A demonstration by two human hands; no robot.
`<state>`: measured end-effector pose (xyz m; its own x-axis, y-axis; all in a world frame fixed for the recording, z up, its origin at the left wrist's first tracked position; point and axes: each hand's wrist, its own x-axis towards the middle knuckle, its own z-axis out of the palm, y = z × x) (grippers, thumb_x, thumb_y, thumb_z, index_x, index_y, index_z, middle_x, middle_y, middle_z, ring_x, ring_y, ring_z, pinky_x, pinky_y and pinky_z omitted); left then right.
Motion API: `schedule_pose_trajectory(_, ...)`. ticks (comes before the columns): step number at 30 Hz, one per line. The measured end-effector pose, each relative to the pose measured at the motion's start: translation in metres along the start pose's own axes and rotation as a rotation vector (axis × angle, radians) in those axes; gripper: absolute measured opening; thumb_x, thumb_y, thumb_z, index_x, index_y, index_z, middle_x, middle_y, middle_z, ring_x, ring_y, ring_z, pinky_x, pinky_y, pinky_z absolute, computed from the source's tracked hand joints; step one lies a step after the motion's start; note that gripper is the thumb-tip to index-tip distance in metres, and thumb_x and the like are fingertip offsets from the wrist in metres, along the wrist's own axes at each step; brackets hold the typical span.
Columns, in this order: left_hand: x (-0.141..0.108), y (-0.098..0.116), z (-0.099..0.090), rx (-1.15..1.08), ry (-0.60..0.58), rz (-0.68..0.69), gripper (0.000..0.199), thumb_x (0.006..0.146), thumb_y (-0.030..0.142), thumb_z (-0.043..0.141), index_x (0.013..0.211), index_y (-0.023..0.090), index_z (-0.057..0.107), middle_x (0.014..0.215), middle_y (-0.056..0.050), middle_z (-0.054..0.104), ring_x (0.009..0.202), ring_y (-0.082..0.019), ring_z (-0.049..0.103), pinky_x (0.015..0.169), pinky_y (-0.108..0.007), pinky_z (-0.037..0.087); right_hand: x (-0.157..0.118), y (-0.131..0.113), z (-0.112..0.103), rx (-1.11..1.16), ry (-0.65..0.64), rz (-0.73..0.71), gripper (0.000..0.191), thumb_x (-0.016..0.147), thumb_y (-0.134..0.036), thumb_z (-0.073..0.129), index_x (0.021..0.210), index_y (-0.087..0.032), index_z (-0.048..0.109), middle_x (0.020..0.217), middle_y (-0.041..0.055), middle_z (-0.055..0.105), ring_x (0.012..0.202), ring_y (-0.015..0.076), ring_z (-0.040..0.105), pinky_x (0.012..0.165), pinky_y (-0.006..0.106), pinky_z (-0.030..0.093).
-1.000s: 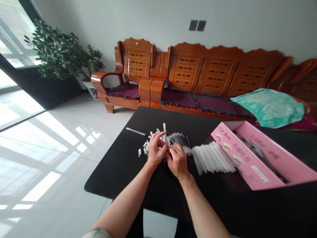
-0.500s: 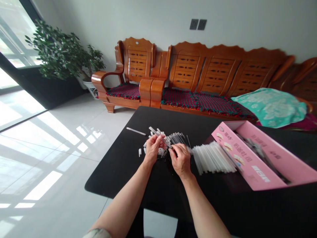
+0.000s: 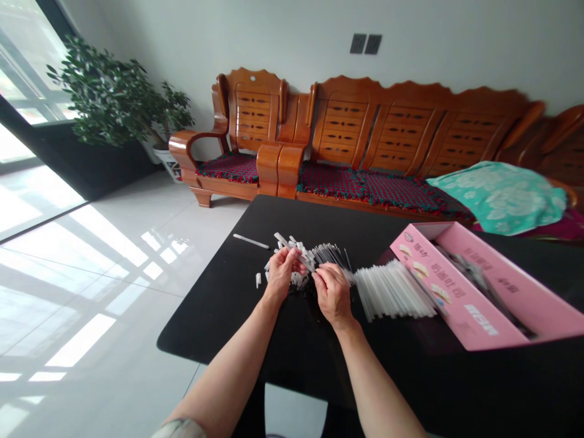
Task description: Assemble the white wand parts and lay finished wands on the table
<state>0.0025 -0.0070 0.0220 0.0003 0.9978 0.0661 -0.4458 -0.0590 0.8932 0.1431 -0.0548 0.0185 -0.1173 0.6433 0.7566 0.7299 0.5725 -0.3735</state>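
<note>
Close together over the black table (image 3: 214,310), my two hands meet at a whitish pen-like tube (image 3: 306,263). My left hand (image 3: 280,271) pinches the tube's left part. The fingers of my right hand (image 3: 333,292) are closed at its other end; the exact contact is too small to make out. Beneath and behind them lies a pile of small white caps (image 3: 298,280). Thin dark-tipped refills (image 3: 331,254) are bunched just behind my right hand. Many translucent white tubes (image 3: 395,289) lie in a row to its right.
A pink box (image 3: 493,325) with dark items inside stands on the table's right. One white pen (image 3: 250,241) lies alone at the left, near a loose cap (image 3: 258,280). Behind are a wooden sofa (image 3: 342,128) with a turquoise cloth (image 3: 506,198) and a potted plant (image 3: 109,97).
My right hand's fingers have shifted very slightly. My left hand stays almost in place, and the things on the table have not moved.
</note>
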Motion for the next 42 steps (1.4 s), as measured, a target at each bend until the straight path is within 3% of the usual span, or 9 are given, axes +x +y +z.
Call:
schedule_pose_trajectory(5,0.0013,0.0001,-0.0008,0.009,0.014,-0.001,0.040,0.077,0.054,0.071,0.080,0.015,0.063,0.059,0.001,0.061,0.049,-0.011,0.059,0.050,-0.023,0.049,-0.0004,0.0013,0.0002,0.007,0.012,0.038,0.014,0.095,-0.023,0.053,0.092,-0.018,0.065,0.090,0.0097,0.066,0.094,0.0239,0.061,0.086,0.043,0.054)
schedule_pose_trajectory(11,0.0027,-0.0002,-0.0012,0.025,0.010,-0.007,0.042,0.075,0.056,0.072,0.080,0.015,0.062,0.059,0.001,0.061,0.048,-0.011,0.059,0.049,-0.023,0.049,-0.0005,0.0017,-0.0010,0.011,-0.016,0.028,0.022,0.096,-0.018,0.045,0.089,-0.018,0.065,0.087,0.0091,0.067,0.093,0.0230,0.060,0.087,0.042,0.053)
schedule_pose_trajectory(19,0.0022,-0.0014,-0.0009,0.022,0.016,0.003,0.041,0.075,0.054,0.073,0.078,0.015,0.062,0.059,0.001,0.061,0.048,-0.011,0.058,0.049,-0.023,0.049,0.0016,-0.0010,-0.0016,0.036,0.050,0.081,0.008,0.092,-0.023,0.057,0.089,-0.019,0.063,0.088,0.0090,0.065,0.094,0.0241,0.061,0.085,0.041,0.054)
schedule_pose_trajectory(25,0.0019,-0.0018,-0.0010,0.040,0.013,0.004,0.041,0.076,0.054,0.072,0.079,0.015,0.062,0.061,0.000,0.062,0.048,-0.012,0.059,0.050,-0.024,0.050,0.0002,0.0009,-0.0003,0.032,-0.007,0.064,0.016,0.094,-0.018,0.049,0.087,-0.019,0.064,0.086,0.0089,0.066,0.095,0.0238,0.060,0.088,0.043,0.053)
schedule_pose_trajectory(30,0.0019,-0.0018,-0.0011,0.018,0.014,0.006,0.040,0.076,0.053,0.073,0.079,0.014,0.062,0.059,0.000,0.062,0.047,-0.011,0.059,0.049,-0.023,0.050,-0.0001,0.0018,0.0004,0.033,0.046,0.081,0.004,0.090,-0.021,0.060,0.090,-0.019,0.062,0.088,0.0087,0.066,0.098,0.0252,0.061,0.088,0.043,0.053)
schedule_pose_trajectory(36,0.0022,-0.0009,-0.0009,0.007,0.020,0.011,0.041,0.076,0.053,0.073,0.080,0.014,0.063,0.059,0.000,0.062,0.047,-0.011,0.058,0.049,-0.023,0.050,-0.0004,0.0028,0.0008,0.039,0.005,0.059,0.014,0.094,-0.018,0.050,0.087,-0.019,0.063,0.085,0.0080,0.067,0.098,0.0248,0.061,0.089,0.044,0.053)
schedule_pose_trajectory(39,0.0022,-0.0010,-0.0010,-0.002,0.023,0.008,0.041,0.075,0.053,0.074,0.080,0.014,0.063,0.060,0.000,0.063,0.047,-0.011,0.058,0.049,-0.023,0.050,-0.0010,0.0033,0.0015,0.028,0.053,0.086,0.005,0.091,-0.022,0.059,0.093,-0.019,0.062,0.092,0.0094,0.066,0.101,0.0261,0.061,0.089,0.044,0.053)
schedule_pose_trajectory(42,0.0023,-0.0012,-0.0012,-0.010,0.021,0.005,0.040,0.075,0.052,0.074,0.080,0.013,0.063,0.060,0.000,0.063,0.047,-0.011,0.059,0.049,-0.023,0.050,-0.0014,0.0041,0.0018,0.025,0.035,0.078,0.008,0.091,-0.024,0.061,0.096,-0.019,0.063,0.093,0.0094,0.067,0.103,0.0266,0.060,0.091,0.046,0.053)
